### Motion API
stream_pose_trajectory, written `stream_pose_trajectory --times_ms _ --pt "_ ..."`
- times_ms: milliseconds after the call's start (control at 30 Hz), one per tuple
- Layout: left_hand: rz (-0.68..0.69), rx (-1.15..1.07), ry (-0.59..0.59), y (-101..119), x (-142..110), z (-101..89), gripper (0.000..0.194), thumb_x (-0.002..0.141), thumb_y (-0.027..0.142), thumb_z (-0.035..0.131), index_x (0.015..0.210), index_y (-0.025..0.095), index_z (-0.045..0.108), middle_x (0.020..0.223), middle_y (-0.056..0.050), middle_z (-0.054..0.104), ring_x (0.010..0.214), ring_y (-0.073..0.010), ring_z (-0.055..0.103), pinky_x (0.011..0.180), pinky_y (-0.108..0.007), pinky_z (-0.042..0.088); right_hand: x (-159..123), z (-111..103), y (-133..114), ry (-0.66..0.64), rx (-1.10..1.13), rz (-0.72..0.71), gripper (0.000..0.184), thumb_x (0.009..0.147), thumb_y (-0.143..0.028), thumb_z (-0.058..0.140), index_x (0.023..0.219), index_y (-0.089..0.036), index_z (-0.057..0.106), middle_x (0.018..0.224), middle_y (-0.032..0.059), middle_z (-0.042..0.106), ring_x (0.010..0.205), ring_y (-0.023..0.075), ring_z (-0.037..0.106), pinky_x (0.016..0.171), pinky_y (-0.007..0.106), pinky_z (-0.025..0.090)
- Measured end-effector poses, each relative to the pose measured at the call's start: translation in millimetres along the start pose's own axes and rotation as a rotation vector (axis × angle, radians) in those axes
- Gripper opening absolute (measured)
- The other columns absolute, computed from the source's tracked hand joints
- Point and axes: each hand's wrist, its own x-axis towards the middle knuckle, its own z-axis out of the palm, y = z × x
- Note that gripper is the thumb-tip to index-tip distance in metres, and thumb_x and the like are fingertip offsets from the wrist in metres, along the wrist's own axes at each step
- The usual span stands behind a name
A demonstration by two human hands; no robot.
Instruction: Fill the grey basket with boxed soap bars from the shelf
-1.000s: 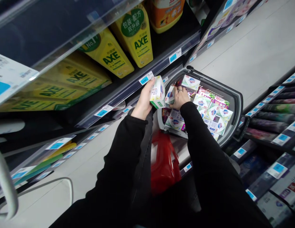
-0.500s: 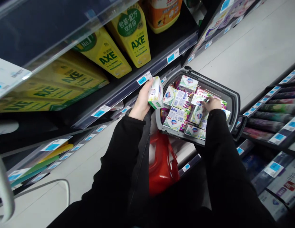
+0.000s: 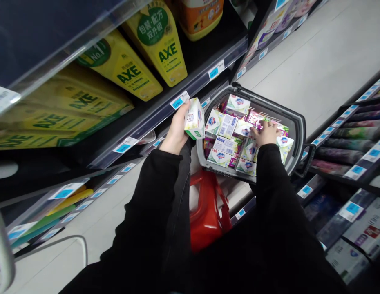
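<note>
My left hand (image 3: 177,130) grips a white-and-green soap box (image 3: 195,118) just beyond the left rim of a grey shopping basket (image 3: 300,122). Inside the basket lie several similar soap boxes (image 3: 225,145), mixed with purple-pink packs. My right hand (image 3: 266,133) is over the basket's contents, its fingers spread and bent downward. Its thumb side touches or nearly touches a soap box (image 3: 242,128) lying on top near the middle. Part of the boxes beneath is hidden by this hand and the black sleeve.
Yellow AXE bottles (image 3: 168,53) stand on the shelf at left, behind its price-tag edge (image 3: 128,143). Below the basket is a red plastic basket (image 3: 205,212). Another shelf with packs (image 3: 358,132) runs along the right. A white curved tube (image 3: 3,245) is at lower left.
My right hand's fingers have spread from a closer grip at a soap box, which now lies slightly further left among the others. My left hand still holds its box. The view has shifted slightly.
</note>
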Motion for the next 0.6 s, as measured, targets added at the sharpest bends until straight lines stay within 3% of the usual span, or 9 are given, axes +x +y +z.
stream_pose_trajectory --times_ms 67,133,267,433,600 --pt "-0.009 -0.018 0.006 0.9 -0.1 -0.1 0.024 0.09 0.039 0.057 0.091 0.015 0.061 0.099 -0.011 0.071 0.118 -0.0315 0.064 0.096 -0.043 0.056 -16.7 -8.9 7.2 -0.006 -0.002 0.004 0.039 0.089 -0.047 0.052 0.11 -0.016 0.062 0.121 0.0196 0.061 0.115 0.0347 0.049 0.097 0.054 0.034" --pt "-0.008 -0.024 -0.001 1.2 0.5 -0.7 0.023 0.089 0.038 0.058 0.09 0.015 0.061 0.098 -0.01 0.071 0.119 -0.0311 0.063 0.098 -0.042 0.055 -39.4 -15.2 8.9 -0.119 -0.021 0.057 0.039 0.088 -0.048 0.054 0.107 -0.015 0.061 0.109 0.0184 0.065 0.104 0.0328 0.057 0.093 0.05 0.04" --pt "-0.005 -0.003 -0.029 0.1 2.0 -1.0 0.028 0.088 0.043 0.06 0.092 0.016 0.061 0.102 -0.011 0.07 0.121 -0.0324 0.062 0.1 -0.044 0.053 -83.3 -7.4 -14.3 -0.32 -0.025 0.264 0.059 0.086 -0.054 0.056 0.119 -0.005 0.054 0.103 0.0229 0.066 0.094 0.0329 0.064 0.082 0.042 0.048" --pt "-0.025 0.021 -0.044 -1.8 2.2 0.7 0.031 0.087 0.047 0.061 0.091 0.016 0.061 0.102 -0.01 0.07 0.12 -0.0336 0.062 0.098 -0.046 0.054 -96.4 19.3 -58.2 -0.245 0.023 0.38 0.067 0.083 -0.037 0.06 0.131 0.007 0.043 0.122 0.0349 0.056 0.114 0.0388 0.057 0.097 0.046 0.043" --pt "-0.016 0.034 -0.046 -3.4 4.1 -2.2 0.038 0.084 0.054 0.064 0.088 0.017 0.061 0.098 -0.011 0.07 0.117 -0.0336 0.064 0.095 -0.044 0.056 -91.7 26.2 -66.7 -0.215 0.186 0.577 0.08 0.08 -0.043 0.058 0.139 0.006 0.038 0.13 0.0392 0.049 0.121 0.0463 0.048 0.095 0.059 0.04"
